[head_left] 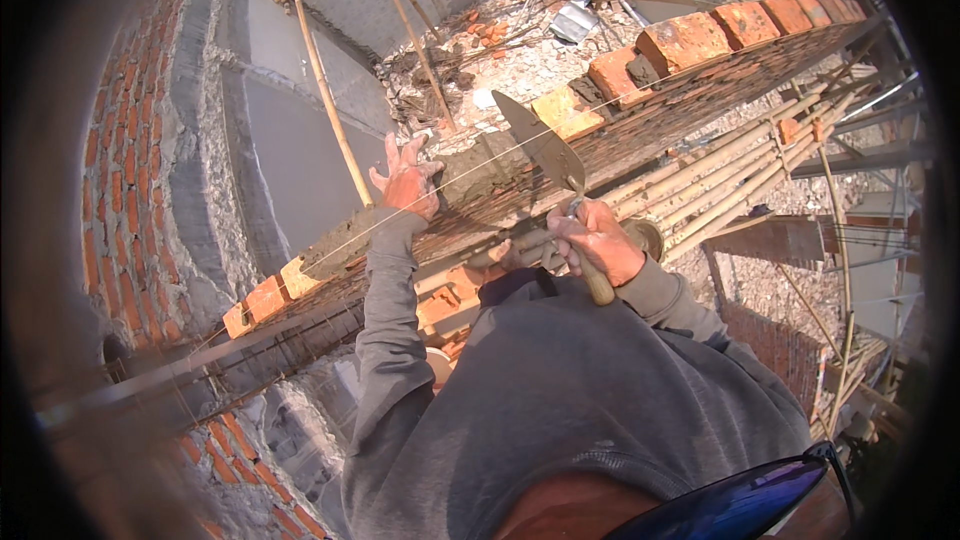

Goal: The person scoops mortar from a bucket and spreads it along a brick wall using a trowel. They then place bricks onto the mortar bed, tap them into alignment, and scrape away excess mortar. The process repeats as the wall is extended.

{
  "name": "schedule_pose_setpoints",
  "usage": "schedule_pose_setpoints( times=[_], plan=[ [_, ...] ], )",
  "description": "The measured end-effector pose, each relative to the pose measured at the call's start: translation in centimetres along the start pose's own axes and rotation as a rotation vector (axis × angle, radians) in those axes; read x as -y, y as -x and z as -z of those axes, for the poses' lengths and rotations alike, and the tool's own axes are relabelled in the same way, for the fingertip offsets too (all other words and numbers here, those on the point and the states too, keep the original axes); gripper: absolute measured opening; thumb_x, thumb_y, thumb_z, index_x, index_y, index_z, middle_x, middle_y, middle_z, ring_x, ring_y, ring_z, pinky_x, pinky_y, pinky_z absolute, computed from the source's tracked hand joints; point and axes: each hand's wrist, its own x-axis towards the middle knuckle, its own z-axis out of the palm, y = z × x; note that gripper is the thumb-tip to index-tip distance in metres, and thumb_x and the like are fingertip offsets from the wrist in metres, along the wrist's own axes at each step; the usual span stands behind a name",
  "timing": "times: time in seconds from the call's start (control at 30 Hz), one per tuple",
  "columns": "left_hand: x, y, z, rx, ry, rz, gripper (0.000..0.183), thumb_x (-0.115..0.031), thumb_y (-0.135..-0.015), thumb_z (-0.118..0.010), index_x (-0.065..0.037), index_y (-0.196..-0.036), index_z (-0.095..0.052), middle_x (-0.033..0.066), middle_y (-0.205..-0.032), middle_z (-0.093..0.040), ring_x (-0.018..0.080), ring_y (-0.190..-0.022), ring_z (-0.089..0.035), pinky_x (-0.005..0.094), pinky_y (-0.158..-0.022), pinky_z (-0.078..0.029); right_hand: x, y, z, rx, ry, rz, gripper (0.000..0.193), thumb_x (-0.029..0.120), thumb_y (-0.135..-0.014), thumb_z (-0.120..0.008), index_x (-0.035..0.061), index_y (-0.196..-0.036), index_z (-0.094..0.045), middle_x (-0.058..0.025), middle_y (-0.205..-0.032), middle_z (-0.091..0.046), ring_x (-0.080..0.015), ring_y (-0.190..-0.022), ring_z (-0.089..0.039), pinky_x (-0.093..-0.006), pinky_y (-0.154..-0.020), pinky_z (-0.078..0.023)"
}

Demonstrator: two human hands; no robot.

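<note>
My right hand (605,240) is closed round the wooden handle of a trowel (545,145), whose pointed metal blade reaches forward over the top of a brick wall (680,120). Grey mortar (482,168) lies along the wall top beside the blade. To its left, my left hand (408,180) is at the wall top with fingers spread and nothing visible in them; whether the palm touches the mortar is hidden. A thin taut string (465,176) runs along the wall, passing by my left hand and under or beside the blade.
Orange bricks (683,40) stand on the wall top to the right, with others (268,297) at its left end. Bamboo poles (690,190) lie along the near side. An upright bamboo pole (330,100) stands beyond my left hand. Rubble (500,60) covers the ground below.
</note>
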Motion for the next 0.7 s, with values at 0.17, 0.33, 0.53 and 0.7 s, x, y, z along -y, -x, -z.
schedule_pose_setpoints(
  times=[0.17,0.33,0.53,0.7],
  plan=[
    [0.0,-0.1,-0.1,0.023,0.019,0.006,0.037,0.001,-0.089,-0.062,-0.024,-0.105,-0.083,0.0045,-0.164,-0.047,0.0456,-0.165,-0.012,0.0868,-0.118,-0.008,0.1,0.0,0.1,0.027,-0.004,-0.006,0.018,0.022,-0.104,-0.07,0.0052,-0.101,-0.064,-0.0008,-0.067,-0.063,-0.0089,-0.047,-0.058,-0.0256,-0.04,-0.044],
    [1.0,-1.1,-0.2,-0.07,0.029,0.044,0.032,-0.007,-0.089,-0.068,-0.023,-0.113,-0.081,0.0074,-0.164,-0.047,0.0453,-0.165,-0.013,0.088,-0.116,-0.011,-0.1,0.0,0.2,0.024,-0.001,0.006,0.018,0.022,-0.103,-0.07,0.0051,-0.103,-0.064,-0.0008,-0.068,-0.063,-0.0088,-0.047,-0.057,-0.0255,-0.041,-0.044],
    [3.2,-3.2,0.6,0.159,0.087,0.138,0.037,-0.038,-0.088,-0.084,-0.019,-0.12,-0.079,0.0098,-0.162,-0.05,0.0398,-0.164,-0.021,0.0853,-0.117,-0.016,-0.2,0.1,0.4,0.025,-0.014,0.002,0.018,0.022,-0.102,-0.07,0.0053,-0.106,-0.063,-0.0003,-0.07,-0.062,-0.0087,-0.048,-0.057,-0.0247,-0.042,-0.045],
    [4.7,-5.0,1.2,0.383,0.141,0.196,0.039,-0.042,-0.087,-0.085,-0.019,-0.118,-0.078,0.0079,-0.159,-0.056,0.0337,-0.163,-0.029,0.079,-0.123,-0.016,-0.2,0.5,0.4,0.015,-0.001,0.034,0.027,0.027,-0.104,-0.071,0.0023,-0.096,-0.064,-0.0045,-0.07,-0.062,-0.01,-0.051,-0.057,-0.0254,-0.043,-0.044]
  ],
)
